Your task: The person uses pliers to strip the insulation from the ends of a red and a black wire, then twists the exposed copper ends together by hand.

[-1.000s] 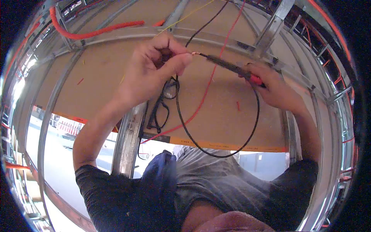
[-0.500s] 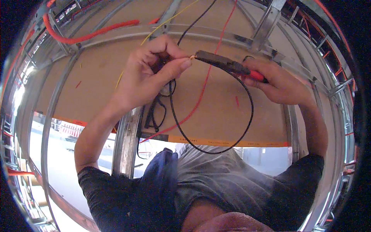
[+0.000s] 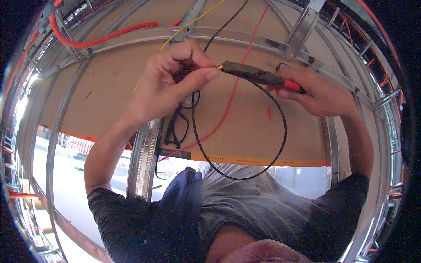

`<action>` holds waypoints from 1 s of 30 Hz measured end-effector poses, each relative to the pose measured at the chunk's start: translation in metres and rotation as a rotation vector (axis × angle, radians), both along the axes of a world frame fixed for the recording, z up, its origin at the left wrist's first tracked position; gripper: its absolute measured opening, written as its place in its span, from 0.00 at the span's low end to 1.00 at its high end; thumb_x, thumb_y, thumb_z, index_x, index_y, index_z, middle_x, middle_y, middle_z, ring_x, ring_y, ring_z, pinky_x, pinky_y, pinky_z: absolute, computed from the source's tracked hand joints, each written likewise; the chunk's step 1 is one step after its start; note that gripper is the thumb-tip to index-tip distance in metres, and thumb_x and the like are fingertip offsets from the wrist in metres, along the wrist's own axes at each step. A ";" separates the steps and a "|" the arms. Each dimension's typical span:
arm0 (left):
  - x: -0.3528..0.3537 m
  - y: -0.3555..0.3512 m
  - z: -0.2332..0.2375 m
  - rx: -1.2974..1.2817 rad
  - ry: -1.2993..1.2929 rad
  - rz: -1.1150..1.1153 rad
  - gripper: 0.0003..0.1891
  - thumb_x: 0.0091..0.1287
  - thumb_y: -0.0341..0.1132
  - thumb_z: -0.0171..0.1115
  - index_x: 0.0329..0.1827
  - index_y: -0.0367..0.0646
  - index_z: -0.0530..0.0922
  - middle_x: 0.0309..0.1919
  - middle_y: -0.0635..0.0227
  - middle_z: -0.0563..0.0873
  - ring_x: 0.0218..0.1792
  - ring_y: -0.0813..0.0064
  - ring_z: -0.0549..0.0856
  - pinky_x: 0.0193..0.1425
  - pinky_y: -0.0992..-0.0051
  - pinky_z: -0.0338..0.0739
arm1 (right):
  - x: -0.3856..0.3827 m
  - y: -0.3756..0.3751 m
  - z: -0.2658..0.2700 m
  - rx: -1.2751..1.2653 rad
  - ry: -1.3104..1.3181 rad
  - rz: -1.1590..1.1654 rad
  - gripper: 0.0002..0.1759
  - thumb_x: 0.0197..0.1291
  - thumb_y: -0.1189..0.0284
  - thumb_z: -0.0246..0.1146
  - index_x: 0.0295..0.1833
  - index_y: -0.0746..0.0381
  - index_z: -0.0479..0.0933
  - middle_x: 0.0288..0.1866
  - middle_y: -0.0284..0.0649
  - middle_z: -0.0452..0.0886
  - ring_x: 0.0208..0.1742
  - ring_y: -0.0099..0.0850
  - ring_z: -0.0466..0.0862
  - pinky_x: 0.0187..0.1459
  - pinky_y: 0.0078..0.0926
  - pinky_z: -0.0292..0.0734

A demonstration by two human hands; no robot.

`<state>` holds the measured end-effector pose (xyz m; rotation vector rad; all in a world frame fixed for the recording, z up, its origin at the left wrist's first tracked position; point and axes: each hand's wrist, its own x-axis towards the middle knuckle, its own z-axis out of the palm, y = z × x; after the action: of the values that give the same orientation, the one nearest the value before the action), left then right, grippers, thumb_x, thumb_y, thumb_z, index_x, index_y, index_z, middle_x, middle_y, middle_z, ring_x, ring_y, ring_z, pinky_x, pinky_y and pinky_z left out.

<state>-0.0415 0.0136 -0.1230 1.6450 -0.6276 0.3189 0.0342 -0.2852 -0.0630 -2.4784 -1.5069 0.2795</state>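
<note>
My left hand (image 3: 177, 81) is closed, thumb and forefinger pinching a black wire close to its end, where a short bit of bare copper (image 3: 220, 68) shows. The black wire (image 3: 240, 179) hangs in a large loop below both hands. In my right hand (image 3: 313, 90) are pliers (image 3: 252, 73) with dark jaws and red handles, the fingers wrapped round the grips. The jaw tips meet the copper right beside my left fingertips. A red wire (image 3: 226, 115) runs down behind the pliers.
A brown board (image 3: 114, 96) lies behind the hands, framed by metal studs (image 3: 144, 164). An orange corrugated conduit (image 3: 105, 40) curves across the upper left, near a yellow wire (image 3: 193, 24). Tangled black cord (image 3: 177, 127) hangs by the stud, and small red scraps (image 3: 269, 114) lie on the board.
The pliers' jaws have dropped slightly and sit more level, still at the copper end. The bottom of the black loop hangs a little lower; my left hand has barely moved.
</note>
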 end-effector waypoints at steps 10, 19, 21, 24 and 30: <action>-0.003 0.002 0.004 0.020 0.096 -0.075 0.03 0.67 0.26 0.65 0.37 0.40 0.78 0.28 0.79 0.79 0.28 0.93 0.72 0.30 0.86 0.64 | -0.005 0.002 -0.001 -0.201 0.510 -0.207 0.14 0.71 0.62 0.58 0.45 0.65 0.75 0.28 0.33 0.77 0.31 0.25 0.79 0.34 0.27 0.75; -0.016 0.012 0.006 0.096 0.094 -0.129 0.03 0.68 0.26 0.64 0.37 0.40 0.77 0.28 0.78 0.77 0.29 0.92 0.72 0.32 0.86 0.65 | -0.010 0.003 -0.024 -0.093 1.197 -0.088 0.27 0.67 0.52 0.61 0.54 0.67 0.77 0.34 0.34 0.81 0.39 0.25 0.81 0.39 0.22 0.76; -0.014 0.013 0.010 0.128 0.119 -0.096 0.03 0.68 0.26 0.63 0.37 0.39 0.77 0.28 0.78 0.76 0.30 0.92 0.72 0.32 0.86 0.65 | -0.011 0.001 -0.012 -0.027 1.057 -0.127 0.29 0.67 0.51 0.59 0.57 0.67 0.76 0.38 0.35 0.81 0.42 0.25 0.80 0.41 0.21 0.74; -0.012 0.014 0.014 0.149 -0.024 -0.109 0.03 0.69 0.25 0.62 0.36 0.39 0.77 0.27 0.78 0.75 0.30 0.91 0.72 0.33 0.85 0.65 | 0.001 -0.012 -0.009 -0.092 0.884 -0.188 0.29 0.68 0.50 0.58 0.58 0.67 0.74 0.41 0.34 0.82 0.41 0.25 0.80 0.41 0.21 0.74; -0.013 0.010 0.022 0.195 -0.035 -0.146 0.03 0.67 0.24 0.62 0.36 0.37 0.77 0.28 0.75 0.77 0.31 0.87 0.75 0.36 0.82 0.69 | -0.004 0.012 -0.011 0.295 0.783 -0.338 0.22 0.67 0.56 0.61 0.53 0.64 0.74 0.43 0.39 0.81 0.45 0.27 0.79 0.45 0.24 0.76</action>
<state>-0.0546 0.0232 -0.1012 1.7705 -0.8219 0.1846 0.0306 -0.2737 -0.0736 -1.9742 -0.7347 0.7818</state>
